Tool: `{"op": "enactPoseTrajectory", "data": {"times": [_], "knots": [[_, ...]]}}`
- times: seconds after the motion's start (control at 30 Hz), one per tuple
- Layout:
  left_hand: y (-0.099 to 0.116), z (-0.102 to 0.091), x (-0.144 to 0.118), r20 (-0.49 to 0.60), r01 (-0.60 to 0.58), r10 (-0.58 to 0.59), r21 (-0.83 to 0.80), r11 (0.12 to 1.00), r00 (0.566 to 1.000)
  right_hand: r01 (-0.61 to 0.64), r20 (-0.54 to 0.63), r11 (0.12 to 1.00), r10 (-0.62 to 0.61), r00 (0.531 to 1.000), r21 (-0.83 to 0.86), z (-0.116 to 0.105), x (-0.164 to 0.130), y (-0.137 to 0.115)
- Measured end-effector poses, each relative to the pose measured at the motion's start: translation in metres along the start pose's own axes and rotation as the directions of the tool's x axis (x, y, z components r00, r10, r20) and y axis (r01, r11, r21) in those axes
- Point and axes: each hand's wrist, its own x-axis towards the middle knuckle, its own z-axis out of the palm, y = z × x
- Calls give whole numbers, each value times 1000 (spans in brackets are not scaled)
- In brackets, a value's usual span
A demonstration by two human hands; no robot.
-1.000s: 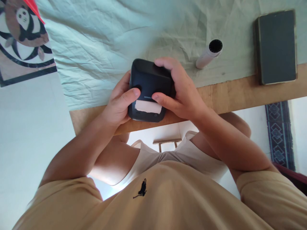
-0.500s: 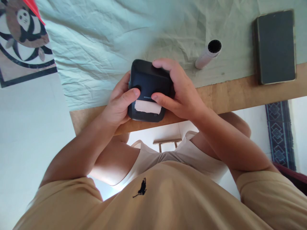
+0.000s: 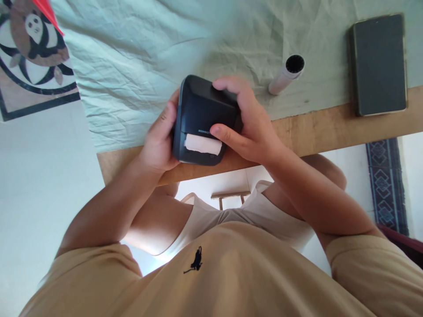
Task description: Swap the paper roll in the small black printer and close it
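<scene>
So I've got the little black printer in both hands at the near edge of the desk, right where the green cloth stops and the bare wood shows. My left hand is wrapped around its left side, fingers clamped on the casing. My right hand grips the right side, fingers curled over the top and thumb pressing next to the slot. The lid looks closed to me, and a short strip of white paper pokes out of the front slot, so I'd say loading is pretty much done; tearing that strip or printing looks like what's left. A spent paper tube lies on the cloth to the right, well apart, and a dark book sits by the desk's right edge.
</scene>
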Motion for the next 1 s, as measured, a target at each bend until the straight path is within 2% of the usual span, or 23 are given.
{"op": "enactPoseTrajectory", "data": {"times": [0.13,0.27,0.37,0.5,0.57,0.8,0.9,1.0], "knots": [[-1,0,0,-64,-14,16,24,1000,998,76,20,997,-76,997,9,-1,-1,-3],[-2,-2,0,-167,-2,6,27,1000,986,95,56,995,-94,994,-29,-3,-1,-1],[-1,-4,0,-179,3,-2,2,1000,984,111,90,993,-107,990,-50,-4,-1,1],[-2,-8,2,-152,-50,46,-23,999,987,85,111,994,-77,991,-65,-4,-1,2],[-1,-8,3,-179,-60,61,9,998,982,76,117,994,-67,991,-77,-4,-1,1],[4,-3,5,-260,31,-8,84,996,965,38,130,990,-21,991,-134,-2,-2,-4],[3,-3,5,-200,32,-17,73,997,980,61,129,993,-47,991,-106,-4,0,-5],[1,-4,5,-13,-25,26,67,997,1000,77,100,985,-62,993,-154,-12,3,-9]]}}
